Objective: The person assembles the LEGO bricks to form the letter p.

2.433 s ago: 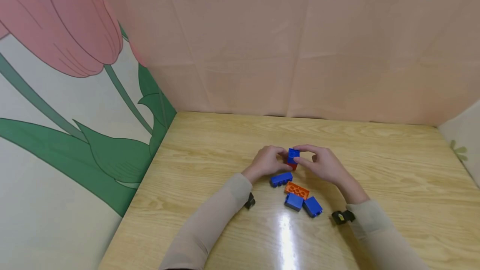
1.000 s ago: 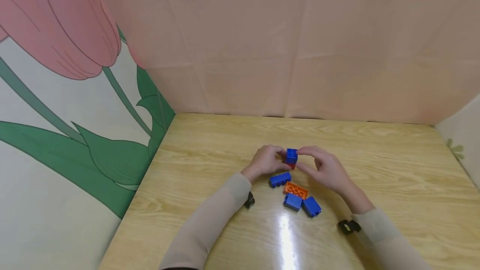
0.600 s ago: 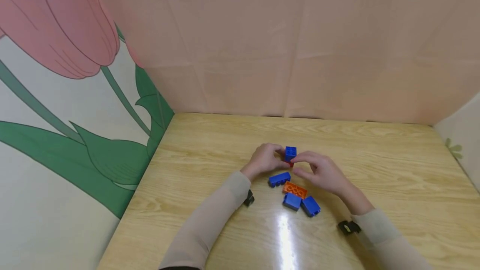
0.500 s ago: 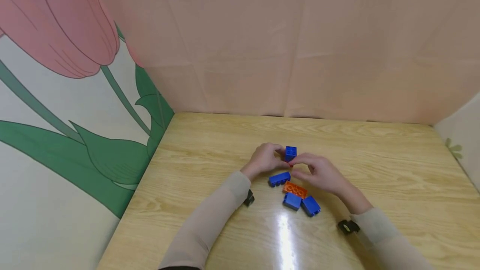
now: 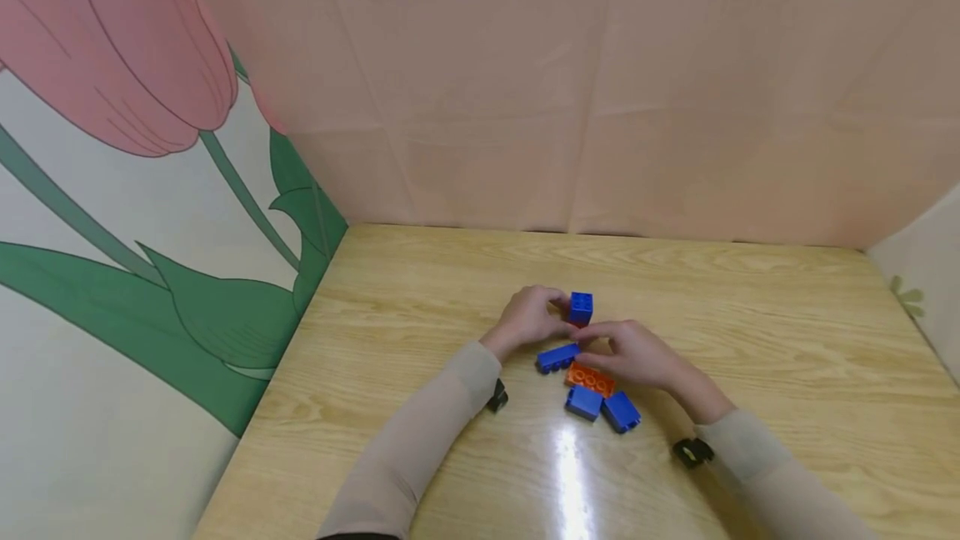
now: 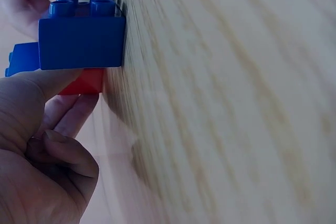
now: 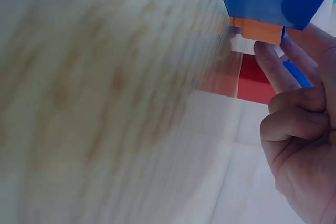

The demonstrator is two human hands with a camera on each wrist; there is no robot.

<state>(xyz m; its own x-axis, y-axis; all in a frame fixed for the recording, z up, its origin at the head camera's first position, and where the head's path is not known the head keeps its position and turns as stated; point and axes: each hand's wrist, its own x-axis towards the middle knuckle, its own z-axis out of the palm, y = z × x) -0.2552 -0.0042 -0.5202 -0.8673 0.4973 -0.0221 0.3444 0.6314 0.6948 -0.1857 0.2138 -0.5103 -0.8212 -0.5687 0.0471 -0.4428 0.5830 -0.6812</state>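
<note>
Left hand [image 5: 527, 315]: grips red brick [image 7: 254, 80] on wooden table [image 5: 480, 482], small blue brick [image 5: 581, 307] atop. Right hand [image 5: 633, 352]: thumb and forefinger stand apart at long blue brick [image 5: 556, 359]; contact unclear.

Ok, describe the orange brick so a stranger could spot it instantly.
On the wooden table, find the person's right hand. Just below its thumb in the head view lies the orange brick, three blue bricks close around. It's the only orange one.

Wood-grain tabletop [image 5: 795, 340], glare streak [image 5: 572, 482] near; pink backdrop [image 5: 480, 90] far; tulip print [image 5: 150, 57] left; pale panel [image 5: 937, 252], green print [image 5: 907, 297] right.
</note>
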